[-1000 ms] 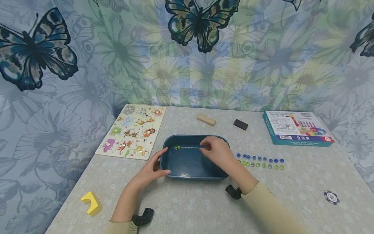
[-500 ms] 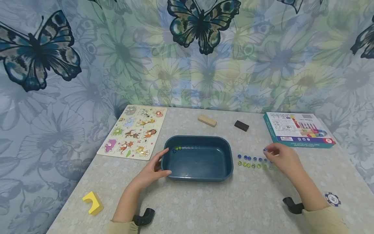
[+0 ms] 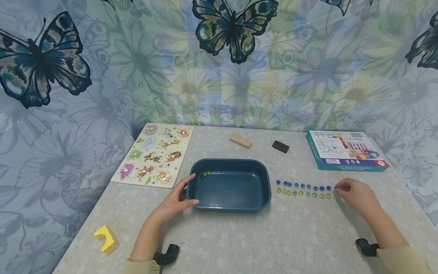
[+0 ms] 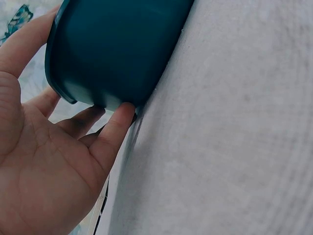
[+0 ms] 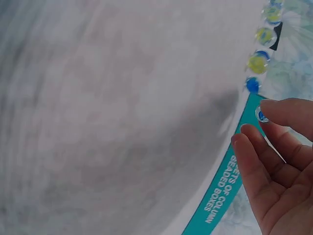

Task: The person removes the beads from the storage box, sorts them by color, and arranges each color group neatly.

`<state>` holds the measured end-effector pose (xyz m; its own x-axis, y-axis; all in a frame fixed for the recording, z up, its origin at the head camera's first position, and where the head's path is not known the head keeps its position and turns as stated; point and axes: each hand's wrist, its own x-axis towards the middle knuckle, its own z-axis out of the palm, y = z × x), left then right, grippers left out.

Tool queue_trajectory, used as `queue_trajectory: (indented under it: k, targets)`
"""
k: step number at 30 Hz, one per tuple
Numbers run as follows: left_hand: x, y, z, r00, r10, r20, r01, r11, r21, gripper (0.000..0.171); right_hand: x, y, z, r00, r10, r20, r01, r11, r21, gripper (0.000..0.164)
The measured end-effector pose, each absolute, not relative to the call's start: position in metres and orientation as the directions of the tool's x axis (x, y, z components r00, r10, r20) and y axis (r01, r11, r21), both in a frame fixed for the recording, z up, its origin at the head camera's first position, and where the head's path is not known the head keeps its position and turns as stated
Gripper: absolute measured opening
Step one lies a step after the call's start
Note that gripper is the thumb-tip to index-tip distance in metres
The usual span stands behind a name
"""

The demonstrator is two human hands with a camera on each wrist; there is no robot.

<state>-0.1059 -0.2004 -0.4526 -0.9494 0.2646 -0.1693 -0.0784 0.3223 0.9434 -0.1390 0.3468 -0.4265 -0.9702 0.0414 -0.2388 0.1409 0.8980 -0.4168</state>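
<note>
My right hand (image 3: pixel 357 196) pinches a clear glass marble (image 5: pixel 262 114) with a blue swirl between thumb and fingertips, at the right end of two rows on the table. The back row is blue marbles (image 3: pixel 302 186); the row in front is yellow-green marbles (image 3: pixel 301 193). My left hand (image 3: pixel 176 198) holds the left end of a dark blue plastic tub (image 3: pixel 229 209), its fingers and thumb spread about the corner. In the left wrist view, fingertips touch the outer wall of the tub. A few green and blue marbles (image 3: pixel 206 174) lie in its far left corner.
An animal puzzle board (image 3: pixel 154 156) lies behind on the left. A wooden block (image 3: pixel 240 141) and a black block (image 3: pixel 280 146) lie beyond the tub. A teal beaded-box set carton (image 3: pixel 347 150) is at back right. A yellow arch block (image 3: pixel 107 239) sits front left.
My right hand has moved from over the tub to the right end of the rows, with a blue marble between its fingertips. My left hand stays at the tub.
</note>
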Motion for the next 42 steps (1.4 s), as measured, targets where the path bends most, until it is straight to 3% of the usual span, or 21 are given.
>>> queue_trajectory:
  k: [14,21,32,35,42]
  targets:
    - [-0.105,-0.200,-0.451,-0.949,0.253,-0.188,-0.100,0.324,0.941,0.078,-0.149,0.352,-0.433,-0.953,0.022,-0.302,0.150,0.900,-0.409,0.031]
    - [-0.096,-0.193,-0.425,-0.947,0.270,-0.175,-0.076,0.342,0.937,0.078,-0.151,0.352,-0.433,-0.949,0.022,-0.313,0.153,0.903,-0.402,0.029]
    - [-0.096,-0.193,-0.422,-0.947,0.266,-0.180,-0.086,0.333,0.939,0.077,-0.156,0.347,-0.419,-0.898,-0.005,-0.440,0.161,0.927,-0.338,0.060]
    - [-0.096,-0.193,-0.423,-0.948,0.271,-0.168,-0.071,0.335,0.940,0.078,-0.155,0.339,-0.415,-0.922,-0.023,-0.387,0.113,0.939,-0.325,0.064]
    - [-0.102,-0.197,-0.439,-0.948,0.257,-0.187,-0.095,0.332,0.938,0.078,-0.153,0.299,-0.406,-0.988,-0.116,-0.106,-0.065,0.917,-0.393,0.059]
